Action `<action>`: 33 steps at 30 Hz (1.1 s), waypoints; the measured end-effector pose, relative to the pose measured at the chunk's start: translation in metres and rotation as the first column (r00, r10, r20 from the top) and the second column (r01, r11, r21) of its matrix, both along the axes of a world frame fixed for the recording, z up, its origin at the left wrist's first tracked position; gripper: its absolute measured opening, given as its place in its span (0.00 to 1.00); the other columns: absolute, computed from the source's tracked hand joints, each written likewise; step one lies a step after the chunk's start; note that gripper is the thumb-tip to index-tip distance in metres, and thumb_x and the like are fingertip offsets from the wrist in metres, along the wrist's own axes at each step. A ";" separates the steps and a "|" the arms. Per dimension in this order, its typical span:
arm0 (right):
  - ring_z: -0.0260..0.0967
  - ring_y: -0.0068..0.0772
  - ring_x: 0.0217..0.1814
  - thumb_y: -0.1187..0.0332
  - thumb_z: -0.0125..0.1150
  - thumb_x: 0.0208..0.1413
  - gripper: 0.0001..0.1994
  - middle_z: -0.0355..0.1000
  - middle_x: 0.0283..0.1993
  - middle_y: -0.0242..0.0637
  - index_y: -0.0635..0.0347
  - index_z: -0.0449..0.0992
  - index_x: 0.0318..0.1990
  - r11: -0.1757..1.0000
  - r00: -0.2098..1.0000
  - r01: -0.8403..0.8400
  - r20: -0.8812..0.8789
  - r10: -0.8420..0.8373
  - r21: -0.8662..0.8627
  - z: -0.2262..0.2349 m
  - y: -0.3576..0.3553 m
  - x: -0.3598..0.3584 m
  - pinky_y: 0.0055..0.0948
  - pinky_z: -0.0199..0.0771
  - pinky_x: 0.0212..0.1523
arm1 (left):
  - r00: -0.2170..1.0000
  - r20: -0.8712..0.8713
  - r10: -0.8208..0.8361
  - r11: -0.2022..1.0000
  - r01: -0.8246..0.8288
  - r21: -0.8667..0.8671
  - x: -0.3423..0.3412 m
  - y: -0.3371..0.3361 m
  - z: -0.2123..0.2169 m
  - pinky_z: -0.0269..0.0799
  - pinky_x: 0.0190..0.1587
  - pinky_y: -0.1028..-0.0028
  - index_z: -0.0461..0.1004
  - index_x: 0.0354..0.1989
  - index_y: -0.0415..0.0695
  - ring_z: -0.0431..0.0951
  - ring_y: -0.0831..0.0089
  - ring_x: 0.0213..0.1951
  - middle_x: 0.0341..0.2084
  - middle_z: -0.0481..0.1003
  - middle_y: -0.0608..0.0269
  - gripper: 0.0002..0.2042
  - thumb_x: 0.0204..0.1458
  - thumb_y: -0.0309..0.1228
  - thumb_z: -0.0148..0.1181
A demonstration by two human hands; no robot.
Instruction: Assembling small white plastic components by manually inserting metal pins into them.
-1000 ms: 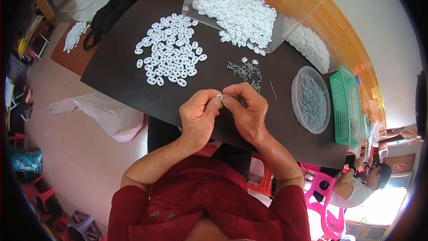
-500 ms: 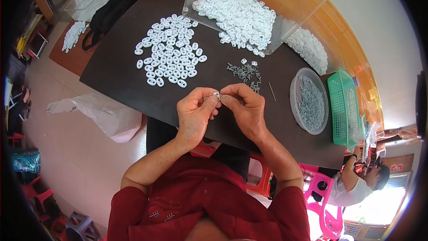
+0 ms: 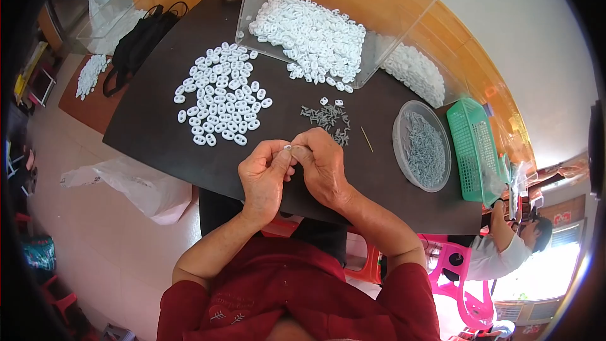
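Note:
Above the table's near edge, my two hands meet fingertip to fingertip. My left hand (image 3: 261, 175) pinches a small white plastic piece (image 3: 288, 147), mostly covered by the fingers. Pressed against the same piece are the closed thumb and finger of my right hand (image 3: 324, 168). Beyond them lies a small heap of short grey pegs or screws (image 3: 328, 119), with two loose white pieces (image 3: 331, 101) at its far side. Left of it spreads a group of white oval two-hole pieces (image 3: 221, 98). A thin yellowish stick (image 3: 367, 139) rests right of the grey heap.
A clear tipped bin (image 3: 404, 9) spills white pieces at the far side. A round tub (image 3: 396, 136) of grey parts and a green basket (image 3: 470, 151) stand right. A plastic bag (image 3: 148, 186) hangs left; a black bag (image 3: 148, 41) lies beyond. Another person (image 3: 505, 249) sits at right.
The view has shifted, so the table's things appear further left and slightly lower. My right hand has turned and closed further over the white piece, hiding more of it.

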State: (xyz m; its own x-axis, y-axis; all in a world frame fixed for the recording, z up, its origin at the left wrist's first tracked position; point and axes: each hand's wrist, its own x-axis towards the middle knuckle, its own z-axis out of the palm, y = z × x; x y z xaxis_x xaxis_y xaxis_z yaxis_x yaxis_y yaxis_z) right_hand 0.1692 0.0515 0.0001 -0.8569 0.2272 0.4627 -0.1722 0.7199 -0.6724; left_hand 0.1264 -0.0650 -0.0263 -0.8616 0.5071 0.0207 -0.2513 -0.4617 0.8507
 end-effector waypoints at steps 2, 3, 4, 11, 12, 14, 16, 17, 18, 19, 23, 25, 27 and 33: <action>0.67 0.30 0.28 0.79 0.54 0.49 0.02 0.66 0.26 0.37 0.64 0.70 0.30 1.000 1.000 -0.006 -0.008 0.007 0.023 0.003 0.003 -0.002 0.26 0.66 0.29 | 1.000 -0.012 0.004 1.000 -0.003 0.007 -0.004 0.002 0.002 0.64 0.26 0.85 0.71 0.36 0.36 0.67 0.85 0.23 0.24 0.71 0.67 0.04 0.55 0.22 0.50; 0.67 0.30 0.29 0.79 0.55 0.48 0.03 0.67 0.27 0.38 0.65 0.71 0.31 0.998 0.999 -0.027 0.036 0.028 -0.051 0.004 0.006 -0.003 0.26 0.67 0.31 | 1.000 0.005 -0.005 1.000 0.005 0.016 -0.007 0.002 0.002 0.64 0.26 0.85 0.71 0.36 0.36 0.67 0.85 0.23 0.25 0.72 0.66 0.04 0.55 0.23 0.51; 0.68 0.30 0.31 0.78 0.56 0.48 0.04 0.68 0.28 0.39 0.65 0.72 0.33 0.991 0.995 -0.043 0.080 0.054 -0.126 0.005 0.010 -0.004 0.26 0.68 0.32 | 1.000 0.021 -0.013 1.000 0.012 0.025 -0.010 0.002 0.003 0.64 0.26 0.85 0.71 0.37 0.36 0.68 0.84 0.24 0.25 0.72 0.66 0.04 0.55 0.23 0.51; 0.71 0.37 0.36 0.72 0.59 0.45 0.06 0.72 0.30 0.43 0.63 0.77 0.32 0.933 0.958 0.278 0.007 -0.287 0.227 0.013 0.097 -0.048 0.31 0.69 0.39 | 0.998 0.068 -0.016 1.000 0.015 0.014 -0.015 0.002 0.002 0.67 0.24 0.82 0.72 0.35 0.35 0.70 0.81 0.22 0.24 0.74 0.61 0.05 0.53 0.24 0.54; 0.71 0.37 0.36 0.72 0.59 0.45 0.06 0.72 0.30 0.43 0.63 0.77 0.32 0.933 0.958 0.278 0.008 -0.287 0.228 0.005 0.111 -0.056 0.31 0.69 0.39 | 0.997 0.073 -0.031 1.000 0.031 0.001 -0.016 0.001 0.001 0.67 0.25 0.83 0.72 0.36 0.35 0.70 0.82 0.22 0.24 0.74 0.62 0.05 0.53 0.24 0.54; 0.67 0.47 0.34 0.71 0.61 0.40 0.05 0.70 0.27 0.47 0.61 0.75 0.27 0.830 0.945 0.307 -0.046 -0.324 0.465 -0.009 0.134 -0.066 0.41 0.67 0.34 | 0.996 0.077 -0.051 0.999 0.052 -0.008 -0.016 0.002 0.002 0.66 0.25 0.84 0.72 0.36 0.36 0.70 0.83 0.22 0.24 0.74 0.63 0.05 0.54 0.24 0.53; 0.67 0.47 0.33 0.71 0.62 0.40 0.05 0.68 0.26 0.47 0.61 0.75 0.26 0.790 0.941 0.301 -0.029 -0.338 0.534 -0.017 0.139 -0.074 0.42 0.66 0.32 | 0.997 0.072 -0.041 0.999 0.043 -0.022 -0.016 0.000 0.000 0.67 0.24 0.82 0.72 0.35 0.34 0.70 0.81 0.22 0.24 0.74 0.60 0.05 0.53 0.24 0.55; 0.66 0.47 0.32 0.70 0.63 0.39 0.05 0.67 0.25 0.46 0.61 0.74 0.24 0.744 0.933 0.294 -0.013 -0.359 0.600 -0.020 0.141 -0.077 0.43 0.65 0.31 | 0.997 0.070 -0.038 0.999 0.040 -0.023 -0.016 0.000 -0.001 0.67 0.24 0.82 0.72 0.35 0.34 0.70 0.81 0.22 0.24 0.74 0.60 0.05 0.53 0.24 0.55; 0.66 0.47 0.32 0.70 0.63 0.39 0.05 0.67 0.25 0.46 0.61 0.74 0.24 0.746 0.935 0.292 -0.013 -0.355 0.598 -0.022 0.142 -0.079 0.43 0.65 0.31 | 0.997 0.062 -0.035 0.999 0.036 -0.020 -0.014 -0.001 -0.001 0.67 0.25 0.82 0.72 0.35 0.34 0.70 0.81 0.22 0.24 0.74 0.60 0.06 0.53 0.24 0.55; 0.65 0.48 0.32 0.70 0.63 0.39 0.06 0.67 0.25 0.47 0.62 0.74 0.23 0.729 0.939 0.278 -0.018 -0.344 0.626 -0.024 0.142 -0.081 0.43 0.66 0.31 | 0.998 0.053 -0.033 0.999 0.034 -0.016 -0.013 -0.002 -0.001 0.67 0.25 0.82 0.72 0.36 0.34 0.70 0.81 0.22 0.24 0.74 0.60 0.06 0.53 0.24 0.55; 0.65 0.48 0.33 0.70 0.64 0.38 0.07 0.67 0.26 0.48 0.62 0.74 0.22 0.716 0.947 0.214 0.040 -0.319 0.665 -0.022 0.135 -0.084 0.43 0.66 0.32 | 0.999 0.036 -0.023 0.999 0.024 -0.022 -0.014 -0.002 -0.003 0.67 0.25 0.82 0.72 0.36 0.34 0.71 0.81 0.22 0.24 0.74 0.60 0.06 0.53 0.24 0.55; 0.65 0.48 0.33 0.69 0.64 0.39 0.07 0.67 0.26 0.48 0.62 0.74 0.22 0.722 0.946 0.203 0.059 -0.320 0.661 -0.021 0.135 -0.083 0.43 0.66 0.32 | 0.999 0.034 -0.037 0.999 0.037 -0.012 -0.014 -0.002 -0.003 0.67 0.26 0.82 0.72 0.36 0.34 0.71 0.81 0.22 0.24 0.74 0.60 0.06 0.53 0.24 0.55; 0.65 0.49 0.33 0.69 0.63 0.39 0.07 0.67 0.26 0.48 0.62 0.74 0.23 0.729 0.944 0.192 0.079 -0.320 0.657 -0.020 0.134 -0.082 0.43 0.66 0.32 | 0.999 0.037 -0.036 0.999 0.037 -0.013 -0.014 -0.002 -0.003 0.67 0.26 0.82 0.72 0.36 0.34 0.71 0.81 0.22 0.24 0.74 0.60 0.06 0.53 0.24 0.55; 0.65 0.49 0.34 0.71 0.62 0.40 0.05 0.68 0.27 0.48 0.63 0.73 0.23 0.744 0.951 0.190 0.068 -0.301 0.641 -0.023 0.134 -0.086 0.42 0.66 0.33 | 0.998 0.037 -0.042 0.999 0.042 -0.012 -0.014 -0.002 -0.002 0.67 0.26 0.83 0.72 0.36 0.34 0.70 0.82 0.22 0.24 0.74 0.60 0.06 0.53 0.24 0.55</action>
State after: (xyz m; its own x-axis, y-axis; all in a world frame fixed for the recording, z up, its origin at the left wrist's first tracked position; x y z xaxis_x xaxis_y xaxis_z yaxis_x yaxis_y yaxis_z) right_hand 0.0827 0.1860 -0.0233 -0.8846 0.1513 0.4411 0.1369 0.9885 -0.0644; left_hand 0.1124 -0.0671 -0.0288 -0.8397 0.5427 -0.0168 -0.3011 -0.4397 0.8462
